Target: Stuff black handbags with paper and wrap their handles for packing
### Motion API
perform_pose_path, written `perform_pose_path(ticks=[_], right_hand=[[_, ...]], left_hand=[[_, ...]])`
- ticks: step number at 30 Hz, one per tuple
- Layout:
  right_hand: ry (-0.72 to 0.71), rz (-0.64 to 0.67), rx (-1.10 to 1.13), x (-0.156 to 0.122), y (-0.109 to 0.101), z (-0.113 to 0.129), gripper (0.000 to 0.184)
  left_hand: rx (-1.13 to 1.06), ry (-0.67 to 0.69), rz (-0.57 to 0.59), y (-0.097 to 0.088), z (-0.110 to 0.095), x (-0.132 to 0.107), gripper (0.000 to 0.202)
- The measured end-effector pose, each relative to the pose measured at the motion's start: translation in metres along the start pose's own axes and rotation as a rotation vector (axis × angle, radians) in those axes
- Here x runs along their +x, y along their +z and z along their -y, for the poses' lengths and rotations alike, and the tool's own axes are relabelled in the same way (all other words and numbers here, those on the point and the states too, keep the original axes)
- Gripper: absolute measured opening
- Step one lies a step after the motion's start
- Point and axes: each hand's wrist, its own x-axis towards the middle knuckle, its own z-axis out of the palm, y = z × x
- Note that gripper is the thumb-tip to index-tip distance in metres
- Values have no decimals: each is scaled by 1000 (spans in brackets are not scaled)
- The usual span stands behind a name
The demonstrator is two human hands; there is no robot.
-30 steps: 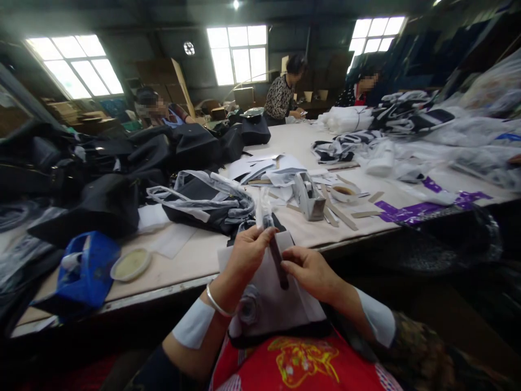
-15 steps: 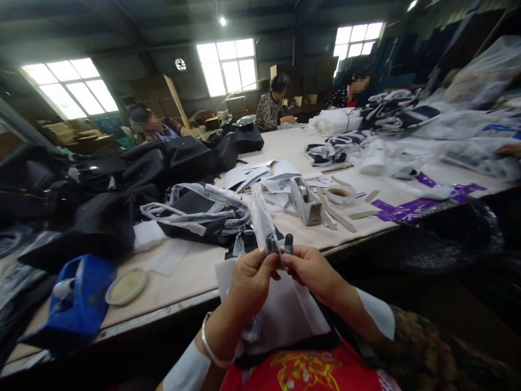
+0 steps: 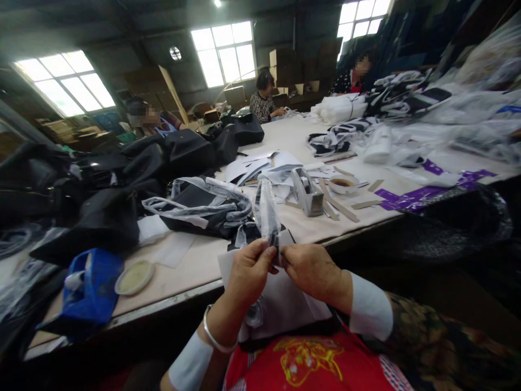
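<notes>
Both my hands meet just above the near edge of the table. My left hand [image 3: 249, 270] pinches a narrow clear plastic sleeve [image 3: 268, 209] that stands up from my fingers. My right hand [image 3: 310, 270] is closed on the dark strap end [image 3: 279, 243] at the mouth of that sleeve, and most of the strap is hidden by my fingers. Under my hands a white sheet [image 3: 280, 301] lies over a dark bag on my lap. A black bag wrapped in clear plastic [image 3: 203, 206] lies on the table just beyond my hands.
The long pale table [image 3: 195, 260] carries black bags [image 3: 109, 217] at left, a blue pouch [image 3: 91, 288], a round lid [image 3: 133, 277], a tape dispenser [image 3: 307, 193], paper sheets, card strips and purple tape [image 3: 411, 195]. Three other people work at the far end.
My right hand has slid up from the strap's lower part to meet the left. The strap, visible a second ago, is now almost fully hidden by my fingers and the sleeve.
</notes>
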Motion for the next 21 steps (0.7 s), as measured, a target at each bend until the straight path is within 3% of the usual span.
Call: perform_pose_path(ticks=[6,10,14,16,18,21], right_hand=[[-270,-225,-135,-2,4,-9,16],[-284,-353,-59,-4,8,-11,21],[-246,-398,93,-7,12,-10,25],[-174,-397,294,-9,11,-10,20],[6,-347,583,-10,7,-12,19],[284,-127,987,-9,-4,-9,31]], left_hand=[[-59,-146,94,-3,-3,-3,33],[-114,-306,152,-5,1,-5,41],[-215,-361,209,-4,12,-7,38],[-216,-322,176,-3,15,-7,35],[-142,-227,96,-1,15,-8,30],[64,-1,-19,5,11,-11,23]])
